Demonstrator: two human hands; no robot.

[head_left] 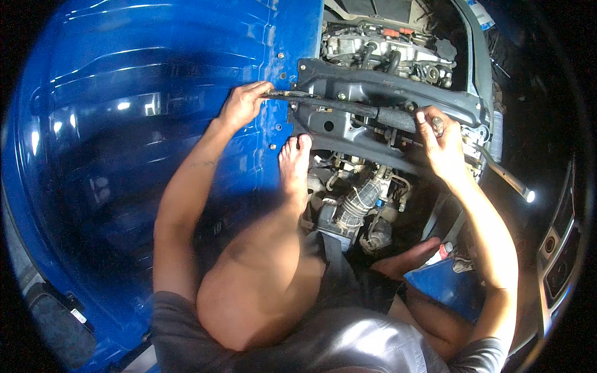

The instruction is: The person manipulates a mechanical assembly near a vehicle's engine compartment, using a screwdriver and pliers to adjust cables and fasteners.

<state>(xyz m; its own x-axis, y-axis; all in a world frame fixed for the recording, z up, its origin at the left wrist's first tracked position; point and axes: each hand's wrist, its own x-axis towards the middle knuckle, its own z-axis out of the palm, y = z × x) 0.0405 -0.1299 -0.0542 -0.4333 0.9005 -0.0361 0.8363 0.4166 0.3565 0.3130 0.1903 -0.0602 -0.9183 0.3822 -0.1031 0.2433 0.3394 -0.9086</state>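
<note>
Knees and a bare foot (294, 163) fill the near ground of the head view, the foot braced against the dark crossmember (385, 99) beside the blue fender (155, 124). Beyond it the left hand (244, 104) has its fingers wrapped shut on the flat end of a long black rod (348, 107), which lies along the crossmember in front of the engine (385, 53). At the rod's padded end the right hand (438, 140) is closed around a small metal tool (438, 126). Judging by this, keeping the rod level with the left hand while the right works squarely, wrist in line, would serve best; the foot's brace helps steady the pull.
</note>
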